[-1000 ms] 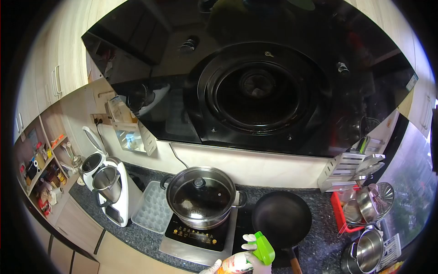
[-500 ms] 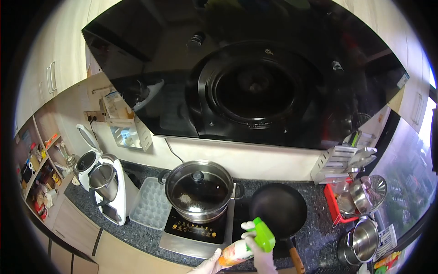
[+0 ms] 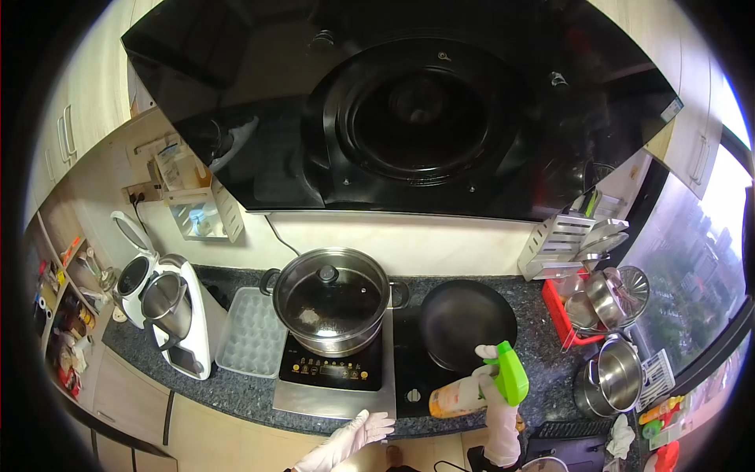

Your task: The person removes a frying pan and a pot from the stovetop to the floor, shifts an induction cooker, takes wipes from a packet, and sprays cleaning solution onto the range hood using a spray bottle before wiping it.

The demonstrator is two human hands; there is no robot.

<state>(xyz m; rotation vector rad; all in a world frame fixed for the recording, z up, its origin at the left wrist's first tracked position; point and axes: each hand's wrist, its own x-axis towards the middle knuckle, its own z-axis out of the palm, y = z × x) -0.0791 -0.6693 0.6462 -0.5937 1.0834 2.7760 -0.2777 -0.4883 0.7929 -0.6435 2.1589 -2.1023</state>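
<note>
The right hand (image 3: 500, 415) holds the bottle (image 3: 454, 398) by its neck, tilted, at the pan's (image 3: 465, 321) 6 o'clock; the left hand (image 3: 358, 432), at the bottle's 8 o'clock, is open and empty. Probably light, smooth and slippery to gloves, it seems best gripped at the neck.

Pale wall (image 3: 409, 244) behind a speckled dark countertop (image 3: 248, 393); light wood-grain cabinets (image 3: 82, 126) at upper left; window (image 3: 696, 244) at right, bright with daylight.
</note>
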